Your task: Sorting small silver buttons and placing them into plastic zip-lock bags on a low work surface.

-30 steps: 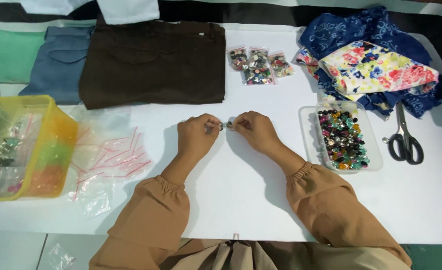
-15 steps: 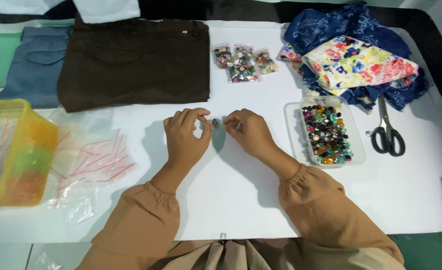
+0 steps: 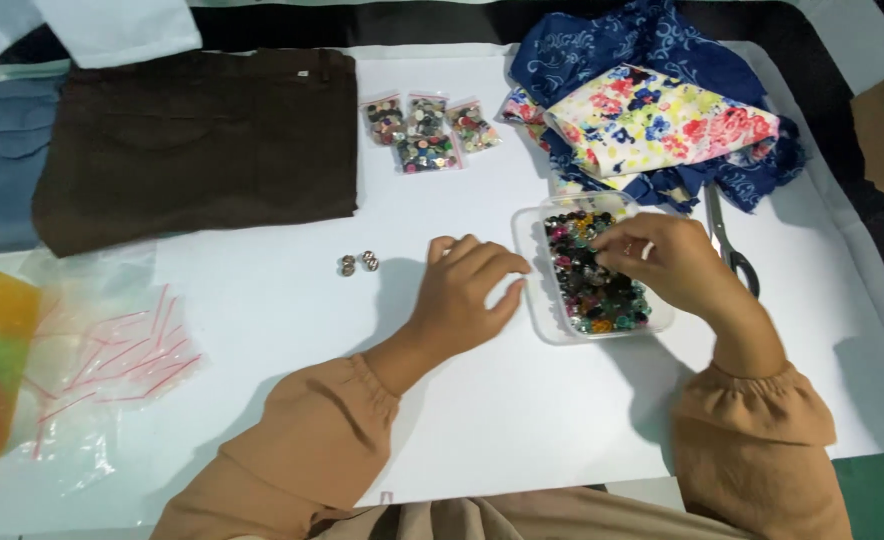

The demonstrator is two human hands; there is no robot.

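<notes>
Right hand (image 3: 662,262) moved into clear plastic button tray (image 3: 532,300)

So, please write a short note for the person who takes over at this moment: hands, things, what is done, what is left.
Left hand: empty, resting on the white table against the clear tray of mixed buttons.
Right hand: fingertips in the tray, picking among the buttons; grasp cannot be told.
Done: two metal buttons lie apart on the table; four filled small bags behind.
Left: tray is full; empty zip bags wait at left.
</notes>
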